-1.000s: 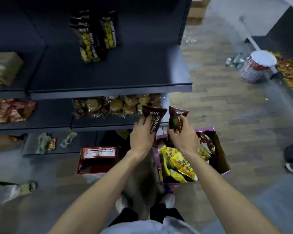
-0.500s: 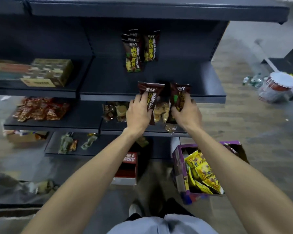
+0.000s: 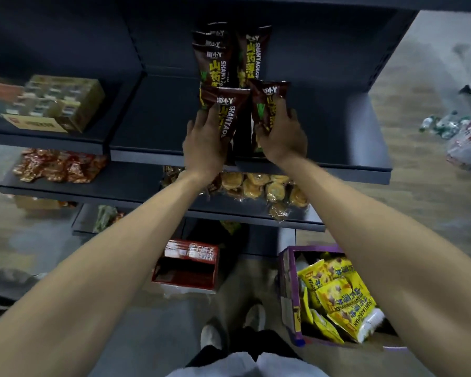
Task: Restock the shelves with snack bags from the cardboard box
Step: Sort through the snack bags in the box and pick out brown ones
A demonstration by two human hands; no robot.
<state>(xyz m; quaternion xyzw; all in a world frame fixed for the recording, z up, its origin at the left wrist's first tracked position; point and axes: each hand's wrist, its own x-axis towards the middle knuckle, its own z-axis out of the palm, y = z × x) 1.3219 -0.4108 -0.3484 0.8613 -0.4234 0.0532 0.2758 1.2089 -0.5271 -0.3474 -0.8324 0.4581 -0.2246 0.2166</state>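
— As both arms stretch forward, the person has carried two brown snack bags up from beside the cardboard box [image 3: 287,289] to the middle shelf [image 3: 152,123]. Half a second back they were only level with its front edge.

— And now they're over the shelf board itself. What does that mean for the job?

— By the look of it, this pair is all but delivered. They're just in front of the standing bags [image 3: 229,58] of the same brand at the back, so setting them down seems to be the step in hand.

— Hands?

— The left hand [image 3: 206,144] grips the lower half of the left bag [image 3: 229,112], fingers curled round its edge. The right hand [image 3: 282,134] clasps the right bag [image 3: 268,104], fingers folded across its front. Both bags are roughly upright.

— Touching the shelf yet?

— Cannot tell; the bags' bottoms are hidden behind the hands.

— More stock to go?

— Plenty. The box is on the floor to the person's right, with yellow bags [image 3: 340,292] heaped inside.
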